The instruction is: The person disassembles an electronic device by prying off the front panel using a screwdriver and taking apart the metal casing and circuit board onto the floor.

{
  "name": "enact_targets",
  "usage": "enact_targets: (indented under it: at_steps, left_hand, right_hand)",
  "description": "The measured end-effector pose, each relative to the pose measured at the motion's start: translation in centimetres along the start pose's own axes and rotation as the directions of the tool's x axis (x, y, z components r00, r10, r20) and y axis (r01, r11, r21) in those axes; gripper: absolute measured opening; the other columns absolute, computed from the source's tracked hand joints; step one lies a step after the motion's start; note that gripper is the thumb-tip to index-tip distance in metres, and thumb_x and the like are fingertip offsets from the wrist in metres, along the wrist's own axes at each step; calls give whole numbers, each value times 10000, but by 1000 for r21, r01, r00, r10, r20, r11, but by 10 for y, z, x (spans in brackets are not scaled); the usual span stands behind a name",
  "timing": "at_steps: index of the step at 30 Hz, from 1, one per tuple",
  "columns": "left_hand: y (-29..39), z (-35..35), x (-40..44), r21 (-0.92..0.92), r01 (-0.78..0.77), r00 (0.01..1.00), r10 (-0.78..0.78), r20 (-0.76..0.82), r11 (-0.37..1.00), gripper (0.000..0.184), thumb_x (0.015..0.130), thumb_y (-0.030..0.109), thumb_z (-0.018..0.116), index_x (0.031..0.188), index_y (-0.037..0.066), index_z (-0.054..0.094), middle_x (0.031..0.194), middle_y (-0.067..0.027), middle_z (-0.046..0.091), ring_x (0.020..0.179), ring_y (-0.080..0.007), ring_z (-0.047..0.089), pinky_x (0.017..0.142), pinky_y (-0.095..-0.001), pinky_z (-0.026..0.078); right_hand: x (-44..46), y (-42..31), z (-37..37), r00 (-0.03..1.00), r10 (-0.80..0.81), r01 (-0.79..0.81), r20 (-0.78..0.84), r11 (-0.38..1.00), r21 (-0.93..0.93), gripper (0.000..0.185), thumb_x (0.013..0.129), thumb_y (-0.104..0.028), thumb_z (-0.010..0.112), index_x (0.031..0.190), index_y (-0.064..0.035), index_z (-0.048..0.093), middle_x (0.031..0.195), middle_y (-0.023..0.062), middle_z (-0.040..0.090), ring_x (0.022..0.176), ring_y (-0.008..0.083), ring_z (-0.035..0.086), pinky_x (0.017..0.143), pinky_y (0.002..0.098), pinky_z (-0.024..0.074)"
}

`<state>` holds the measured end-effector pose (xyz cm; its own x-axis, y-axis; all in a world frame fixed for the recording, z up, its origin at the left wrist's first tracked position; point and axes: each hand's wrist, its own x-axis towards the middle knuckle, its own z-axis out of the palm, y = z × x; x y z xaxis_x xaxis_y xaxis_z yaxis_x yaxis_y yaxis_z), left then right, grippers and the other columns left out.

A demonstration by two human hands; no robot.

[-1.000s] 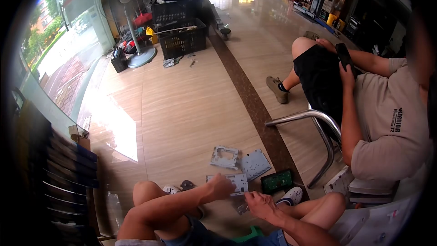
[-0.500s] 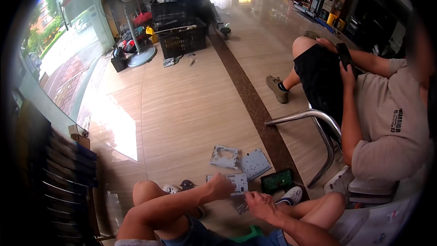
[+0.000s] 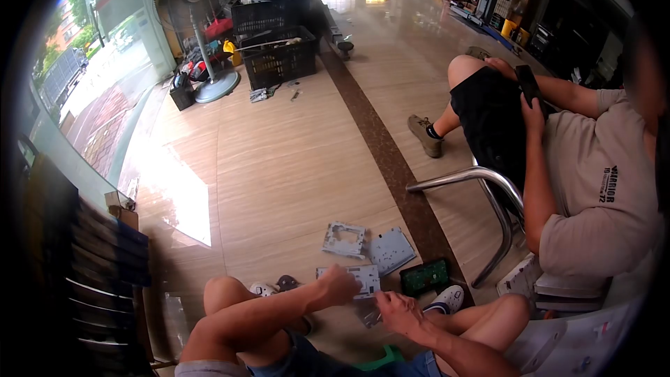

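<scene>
My left hand [image 3: 339, 286] is closed at a grey metal plate [image 3: 367, 280] with holes and slots, which shows on both sides of the fist. My right hand [image 3: 400, 314] has its fingers pinched together just below the plate's lower right corner. Whatever is in that pinch is too small to make out. A blurry clear or greyish piece [image 3: 368, 315] shows beside the right fingertips. Beyond my hands lie a metal frame [image 3: 334, 243] with a large cutout and a flat metal sheet [image 3: 391, 250]. A green circuit board [image 3: 425, 277] in a dark housing lies to the right.
A person [image 3: 593, 181] sits at the right on a chair with a tubular metal leg [image 3: 497, 237], holding a dark phone [image 3: 529, 85]. Black crates [image 3: 279, 63] and a standing fan [image 3: 218, 86] are at the back left. Dark stacked items [image 3: 105, 265] line the left side.
Both hands and the metal parts stay almost in place. Outside the glass at the left, a truck-like vehicle has come into view.
</scene>
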<state>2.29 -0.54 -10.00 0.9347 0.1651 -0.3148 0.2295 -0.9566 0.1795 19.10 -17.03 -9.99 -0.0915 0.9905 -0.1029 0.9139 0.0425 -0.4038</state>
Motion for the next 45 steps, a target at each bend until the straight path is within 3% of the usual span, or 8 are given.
enact_targets:
  at_steps: [4, 7, 16, 22, 25, 31, 40, 45]
  left_hand:
    - [0, -2, -1, -5, 0, 1000, 0, 3, 1000, 197, 832, 276, 647, 915, 113, 719, 869, -112, 725, 819, -291, 717, 685, -424, 530]
    - [0, 2, 1, 3, 4, 1000, -4, -10, 1000, 190, 838, 269, 642, 914, 114, 719, 872, -107, 727, 827, -290, 717, 693, -422, 532]
    - [0, -5, 2, -26, 24, 999, -23, 39, 999, 185, 838, 253, 630, 912, 111, 723, 875, -106, 730, 834, -289, 717, 709, -418, 539]
    - [-1, -3, -1, -16, 14, 1000, -14, -2, 1000, 188, 832, 257, 630, 901, 109, 723, 858, -106, 729, 822, -295, 716, 703, -417, 535]
    - [0, -3, -2, -13, 15, 1000, -15, -17, 1000, 189, 829, 259, 632, 897, 109, 722, 858, -103, 729, 815, -290, 715, 693, -415, 533]
    - [-1, 1, -1, 17, 9, 1000, -8, -19, 1000, 184, 830, 263, 632, 890, 113, 720, 854, -89, 729, 806, -274, 717, 684, -413, 530]
    - [-3, 7, -3, -2, 8, 998, -8, -58, 1000, 189, 833, 282, 643, 888, 118, 718, 851, -85, 726, 798, -271, 717, 671, -411, 525]
    - [-3, 5, -3, -1, 10, 1000, -10, -29, 1000, 182, 835, 281, 645, 890, 124, 720, 846, -81, 724, 800, -270, 714, 666, -410, 516]
  right_hand:
    - [4, -4, -7, 995, 88, -87, 38, 996, -15, 238, 810, -108, 586, 1042, -73, 551, 1004, 150, 639, 814, 389, 670, 687, 490, 556]
    - [4, 0, 7, 973, -80, 91, -217, 995, 42, 225, 813, -97, 577, 1036, -83, 553, 982, 145, 638, 819, 392, 669, 691, 495, 553]
    - [4, -7, -9, 993, 93, -89, 74, 995, -52, 214, 832, -103, 567, 1046, -99, 559, 988, 142, 643, 861, 384, 669, 724, 507, 547]
    - [3, -6, 0, 986, -29, 38, -163, 998, 55, 215, 839, -106, 564, 1053, -100, 545, 1018, 159, 647, 882, 379, 668, 732, 507, 542]
    - [1, -1, 1, 982, -145, 146, -122, 989, -6, 300, 823, -74, 588, 1123, -90, 568, 985, 169, 644, 802, 357, 679, 665, 460, 562]
    - [3, -7, -11, 997, 45, -41, 63, 997, -72, 342, 830, -122, 580, 1169, -103, 542, 997, 156, 644, 871, 393, 664, 728, 500, 544]
    - [1, -3, -2, 992, -117, 118, -53, 993, 2, 451, 818, -147, 600, 1265, -110, 554, 1033, 136, 632, 929, 385, 654, 741, 484, 557]
    - [2, 0, 3, 995, 72, -72, 72, 997, -11, 366, 823, -113, 593, 1187, -99, 566, 1031, 145, 631, 884, 386, 667, 730, 496, 557]
